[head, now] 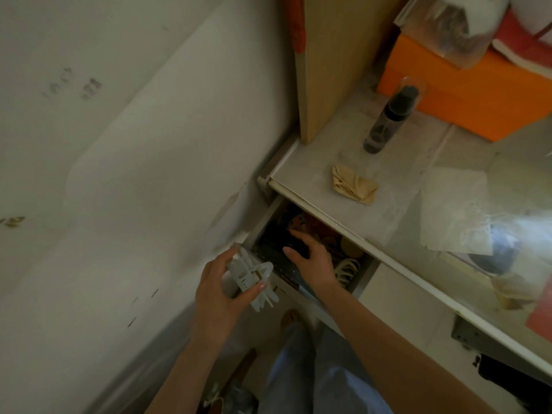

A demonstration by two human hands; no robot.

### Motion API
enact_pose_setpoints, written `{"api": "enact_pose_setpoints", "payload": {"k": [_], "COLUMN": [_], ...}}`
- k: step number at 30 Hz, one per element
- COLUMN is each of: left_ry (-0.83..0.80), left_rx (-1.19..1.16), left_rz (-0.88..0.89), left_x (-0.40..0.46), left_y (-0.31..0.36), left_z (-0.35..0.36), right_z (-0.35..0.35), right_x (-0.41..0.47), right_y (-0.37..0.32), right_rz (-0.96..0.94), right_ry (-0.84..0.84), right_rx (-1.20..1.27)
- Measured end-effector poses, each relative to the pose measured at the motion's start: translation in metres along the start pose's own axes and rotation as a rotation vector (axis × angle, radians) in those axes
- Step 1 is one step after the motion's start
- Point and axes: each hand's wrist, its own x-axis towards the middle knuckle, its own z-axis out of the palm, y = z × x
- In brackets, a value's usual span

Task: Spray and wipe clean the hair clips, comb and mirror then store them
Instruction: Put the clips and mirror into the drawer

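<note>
Beside the open drawer [301,252], left hand [219,291] grips clips [252,279].

The counter [343,186] is hiding the back of the open drawer [268,218], whose dark contents are blurring together. The right hand [310,258] is covering items beneath it. The picture's top edge is cutting off the orange box [466,97].
</note>
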Motion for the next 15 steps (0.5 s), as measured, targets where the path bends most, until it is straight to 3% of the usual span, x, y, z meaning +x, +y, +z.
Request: {"api": "enact_pose_setpoints", "payload": {"k": [9, 15], "left_ry": [-0.095, -0.241], "left_rx": [0.012, -0.002], "left_rz": [0.112, 0.141], "left_x": [0.011, 0.01], "left_y": [0.028, 0.039], "left_z": [0.021, 0.038], "right_z": [-0.033, -0.044], "right_x": [-0.062, -0.071], "right_y": [-0.019, -0.014], "right_rz": [0.094, 0.149], "right_ry": [-0.124, 0.018], "right_rx": [0.371, 0.443]}}
